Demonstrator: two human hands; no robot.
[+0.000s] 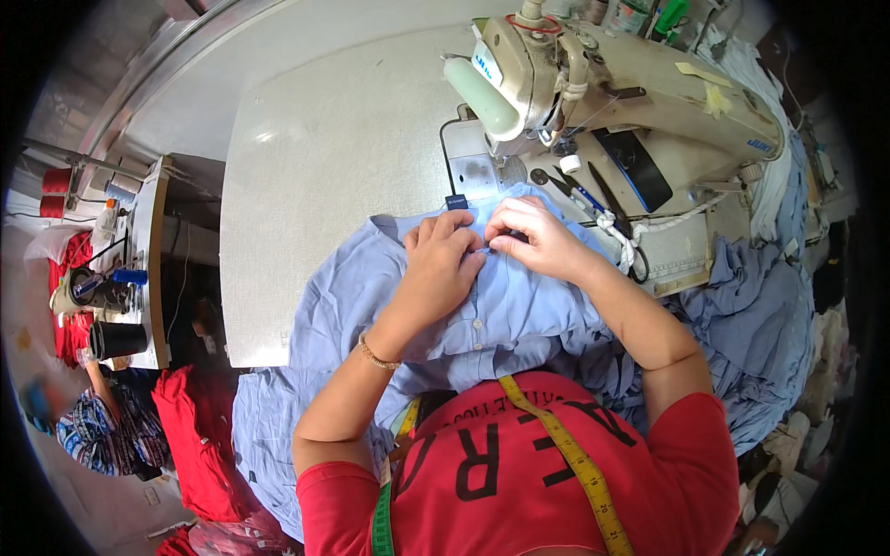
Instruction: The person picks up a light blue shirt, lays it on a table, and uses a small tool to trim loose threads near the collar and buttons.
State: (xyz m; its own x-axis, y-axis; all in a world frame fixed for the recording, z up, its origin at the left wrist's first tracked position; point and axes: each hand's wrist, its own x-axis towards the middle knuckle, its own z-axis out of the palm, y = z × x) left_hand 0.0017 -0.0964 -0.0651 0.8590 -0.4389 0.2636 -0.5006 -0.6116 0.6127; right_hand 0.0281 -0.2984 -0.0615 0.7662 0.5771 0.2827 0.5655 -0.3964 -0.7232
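A light blue button-front shirt (pixel 538 306) lies spread over the front of the sewing table and down toward my lap. My left hand (pixel 443 259) rests on it below the collar, its thumb and fingers pinching the front placket. Close beside it, my right hand (pixel 530 236) also pinches the placket, fingers curled, so the two sets of fingertips nearly meet. The exact bit between the fingertips is too small to make out. Small pale buttons (pixel 477 324) run down the placket below my hands. A dark label (pixel 456 202) sticks up at the collar.
A sewing machine (pixel 640 74) stands beyond my hands. Right of its needle area lie a phone (pixel 635 170), a blue pen (pixel 586 196) and scissors (pixel 640 264). More blue garments (pixel 751 324) are heaped at the right. At left, a shelf (pixel 156 269) holds a black cup (pixel 116 340).
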